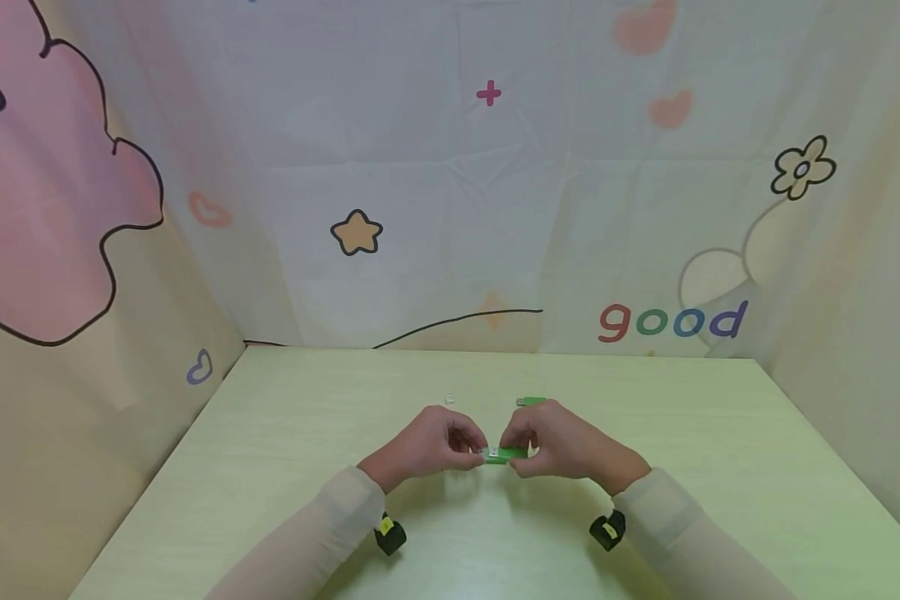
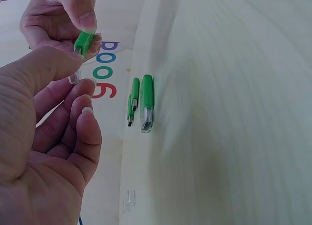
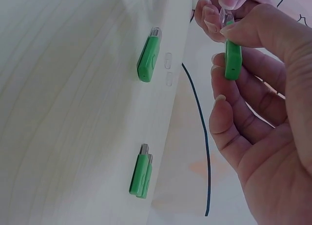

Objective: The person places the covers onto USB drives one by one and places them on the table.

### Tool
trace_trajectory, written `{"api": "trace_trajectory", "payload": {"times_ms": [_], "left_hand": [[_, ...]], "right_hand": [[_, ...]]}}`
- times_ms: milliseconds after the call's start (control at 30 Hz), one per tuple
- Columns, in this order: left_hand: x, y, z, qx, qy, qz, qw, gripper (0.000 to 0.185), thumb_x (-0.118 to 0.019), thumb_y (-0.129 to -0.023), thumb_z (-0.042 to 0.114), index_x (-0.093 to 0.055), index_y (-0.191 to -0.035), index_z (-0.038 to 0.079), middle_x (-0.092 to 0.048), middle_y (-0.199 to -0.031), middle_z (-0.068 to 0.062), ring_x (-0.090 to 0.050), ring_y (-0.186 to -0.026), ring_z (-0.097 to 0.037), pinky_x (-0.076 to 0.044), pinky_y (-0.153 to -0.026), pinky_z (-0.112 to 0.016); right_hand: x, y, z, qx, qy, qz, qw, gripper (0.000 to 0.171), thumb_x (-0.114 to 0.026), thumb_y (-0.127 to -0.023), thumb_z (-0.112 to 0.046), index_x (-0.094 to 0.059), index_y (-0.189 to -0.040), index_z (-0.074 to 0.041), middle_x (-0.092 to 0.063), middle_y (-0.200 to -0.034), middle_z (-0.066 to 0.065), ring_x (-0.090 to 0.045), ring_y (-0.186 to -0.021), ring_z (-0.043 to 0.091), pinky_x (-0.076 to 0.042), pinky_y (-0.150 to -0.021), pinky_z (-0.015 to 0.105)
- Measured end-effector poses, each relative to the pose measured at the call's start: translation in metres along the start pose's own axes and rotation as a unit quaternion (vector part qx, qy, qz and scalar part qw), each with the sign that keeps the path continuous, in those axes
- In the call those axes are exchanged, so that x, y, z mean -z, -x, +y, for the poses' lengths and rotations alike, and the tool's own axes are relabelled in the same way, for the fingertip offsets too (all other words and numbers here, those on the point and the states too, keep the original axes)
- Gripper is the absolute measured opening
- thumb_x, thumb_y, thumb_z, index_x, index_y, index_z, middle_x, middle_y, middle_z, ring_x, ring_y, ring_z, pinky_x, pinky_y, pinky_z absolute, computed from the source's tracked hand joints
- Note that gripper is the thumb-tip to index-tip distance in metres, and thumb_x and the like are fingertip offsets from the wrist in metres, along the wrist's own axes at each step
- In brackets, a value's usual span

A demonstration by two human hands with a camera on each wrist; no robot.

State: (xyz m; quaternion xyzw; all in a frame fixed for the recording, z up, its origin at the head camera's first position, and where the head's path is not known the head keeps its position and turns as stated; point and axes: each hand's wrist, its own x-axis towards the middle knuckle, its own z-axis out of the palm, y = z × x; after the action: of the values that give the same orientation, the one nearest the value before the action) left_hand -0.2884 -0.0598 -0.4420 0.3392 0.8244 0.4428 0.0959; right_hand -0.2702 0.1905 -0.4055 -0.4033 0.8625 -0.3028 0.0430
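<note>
In front of the person, both hands meet over a green USB stick [image 3: 233, 59]. My right hand [image 1: 562, 442] pinches its green body between thumb and fingers. My left hand [image 1: 438, 442] pinches a clear plastic cap [image 2: 74, 78] at the stick's plug end. The left thumb partly covers where cap and plug meet, so I cannot tell how far the cap sits on. Below the hands a green USB stick with a clear cap on it [image 2: 146, 96] lies on the table.
Farther back on the pale table [image 1: 307, 417] lie two uncapped green USB sticks, a front one [image 3: 139, 174] and one beside it [image 3: 147, 178]. To their left are two loose clear caps [image 3: 168, 60]. A printed cloth [image 1: 420, 250] hangs behind the table.
</note>
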Motion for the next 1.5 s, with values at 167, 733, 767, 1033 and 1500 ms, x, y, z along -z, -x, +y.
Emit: {"api": "trace_trajectory", "payload": {"times_ms": [167,733,767,1033,1500], "left_hand": [[0.0,0.0,0.0,-0.006,0.003,0.0,1.0,0.005,-0.081,-0.087,0.015,-0.079,-0.092,0.015,-0.074,-0.085,0.003,-0.061,-0.071,-0.008,-0.053,-0.064,-0.022],[0.0,0.0,-0.003,-0.011,-0.007,0.002,0.9999,0.007,-0.081,-0.087,0.014,-0.079,-0.091,0.019,-0.073,-0.082,0.01,-0.061,-0.069,-0.004,-0.053,-0.063,-0.022],[0.0,0.0,-0.003,-0.011,-0.008,0.002,0.9999,0.006,-0.081,-0.087,0.014,-0.079,-0.091,0.019,-0.073,-0.082,0.01,-0.061,-0.069,-0.004,-0.053,-0.063,-0.022],[0.001,0.001,0.002,-0.022,-0.005,-0.002,0.9997,0.007,-0.081,-0.087,0.013,-0.079,-0.094,0.015,-0.075,-0.086,0.004,-0.062,-0.07,-0.005,-0.054,-0.065,-0.021],[0.001,0.002,0.008,-0.022,-0.006,-0.003,0.9997,0.008,-0.08,-0.089,0.013,-0.08,-0.096,0.012,-0.076,-0.089,0.003,-0.063,-0.072,-0.008,-0.053,-0.065,-0.021]], "right_hand": [[-0.001,-0.001,0.001,0.003,0.002,0.003,1.0,0.016,-0.077,-0.081,-0.006,-0.079,-0.091,-0.019,-0.072,-0.086,-0.007,-0.063,-0.074,0.011,-0.055,-0.066,0.022],[-0.002,-0.001,0.001,0.003,0.004,0.004,1.0,0.016,-0.079,-0.08,-0.006,-0.078,-0.089,-0.019,-0.07,-0.084,-0.009,-0.065,-0.074,0.02,-0.054,-0.065,0.021],[-0.001,-0.001,0.001,0.004,0.003,0.004,1.0,0.016,-0.079,-0.08,-0.006,-0.078,-0.089,-0.019,-0.07,-0.084,-0.009,-0.066,-0.074,0.021,-0.054,-0.065,0.021],[-0.002,0.0,0.001,0.012,0.002,0.007,1.0,0.017,-0.08,-0.079,-0.006,-0.078,-0.09,-0.019,-0.07,-0.084,-0.008,-0.064,-0.073,0.014,-0.055,-0.065,0.021],[-0.003,-0.003,0.003,0.025,0.002,0.01,1.0,0.019,-0.077,-0.082,-0.007,-0.079,-0.093,-0.022,-0.072,-0.087,-0.01,-0.063,-0.075,0.016,-0.054,-0.066,0.021]]}}
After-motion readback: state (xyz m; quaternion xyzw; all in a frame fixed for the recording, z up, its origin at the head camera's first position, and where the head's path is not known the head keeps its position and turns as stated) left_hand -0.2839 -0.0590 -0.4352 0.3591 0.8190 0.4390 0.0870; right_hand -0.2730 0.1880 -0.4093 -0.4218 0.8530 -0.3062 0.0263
